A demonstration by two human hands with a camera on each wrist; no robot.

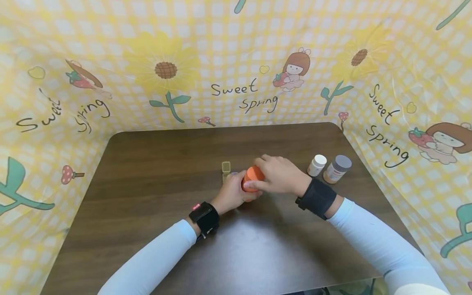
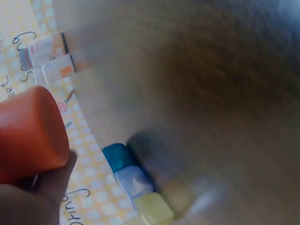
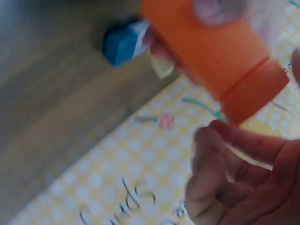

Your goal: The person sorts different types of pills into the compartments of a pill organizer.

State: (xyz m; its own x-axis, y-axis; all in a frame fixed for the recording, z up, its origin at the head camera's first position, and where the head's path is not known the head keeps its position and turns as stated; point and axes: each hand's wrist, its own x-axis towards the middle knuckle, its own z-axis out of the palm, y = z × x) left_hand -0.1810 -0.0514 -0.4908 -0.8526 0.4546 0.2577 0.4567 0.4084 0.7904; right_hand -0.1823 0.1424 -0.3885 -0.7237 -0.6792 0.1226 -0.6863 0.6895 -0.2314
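Observation:
My left hand (image 1: 233, 191) grips an orange bottle (image 3: 211, 51) round its body, the thumb lying along its side. My right hand (image 1: 282, 174) is at the bottle's orange cap (image 3: 255, 91), with its thumb and curled fingers on either side. In the right wrist view the fingertips come right up to the cap's edge. Behind the left hand sits a small pill box with coloured compartments, teal (image 2: 118, 157), purple and yellow. One yellow lid (image 1: 226, 166) of it stands up; the left hand hides much of the box in the head view.
To the right of my right hand stand a small white bottle (image 1: 317, 165) and a larger bottle with a grey cap (image 1: 337, 169). The brown wooden table (image 1: 155, 176) is bordered at the back and sides by a yellow checked cloth (image 1: 228, 53).

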